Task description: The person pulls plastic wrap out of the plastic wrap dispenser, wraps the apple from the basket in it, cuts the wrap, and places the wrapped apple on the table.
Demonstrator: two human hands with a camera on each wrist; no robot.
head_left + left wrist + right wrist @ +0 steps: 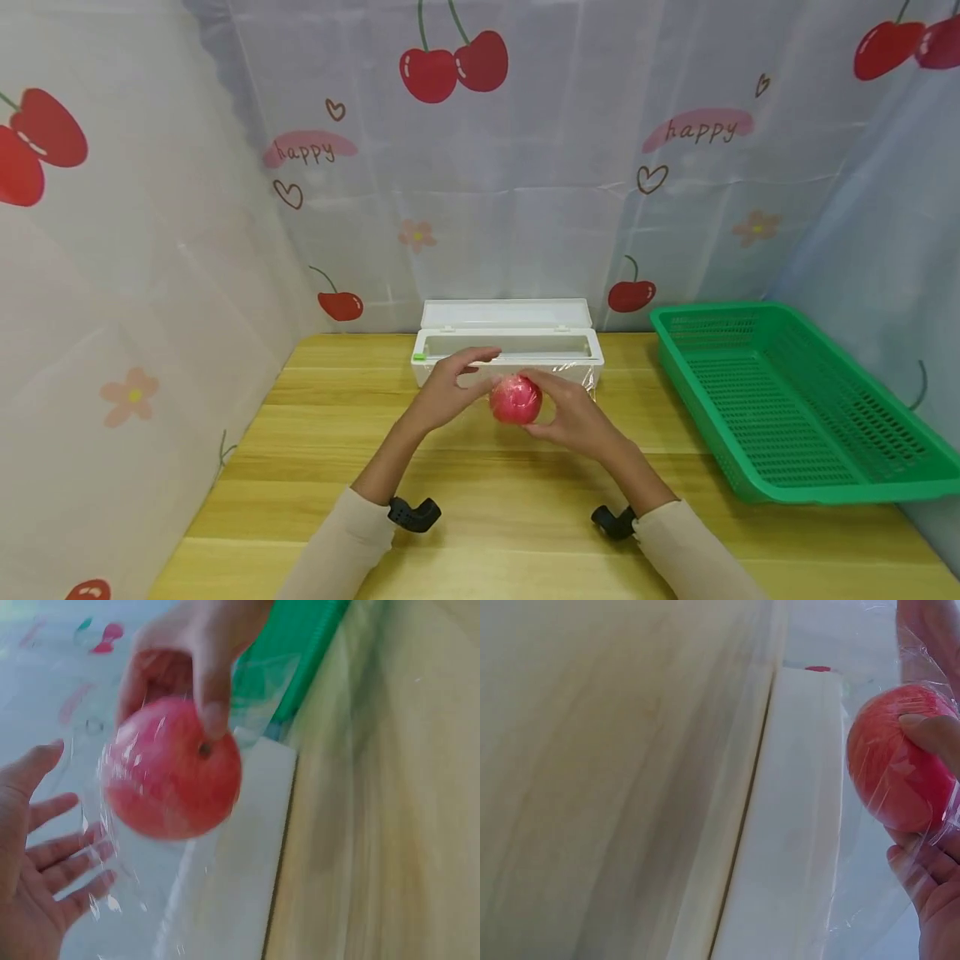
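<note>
A red apple [516, 400] with clear plastic film [120, 847] clinging round it is held up in front of a white film dispenser box [465, 373]. My right hand [581, 414] pinches the apple, thumb on the near side and fingers on the far side. In the left wrist view the thumb lies close to the apple's stem hollow. My left hand [448, 390] is beside the apple on its left, fingers spread and relaxed, some of them behind or touching loose film. The dispenser's lid [506, 313] stands raised at its back.
A green slotted plastic basket [738, 442] stands on the right of the wooden table [360, 425]. A small green piece [418, 357] sits at the dispenser's left end. Curtains [525, 192] printed with cherries enclose the back and sides.
</note>
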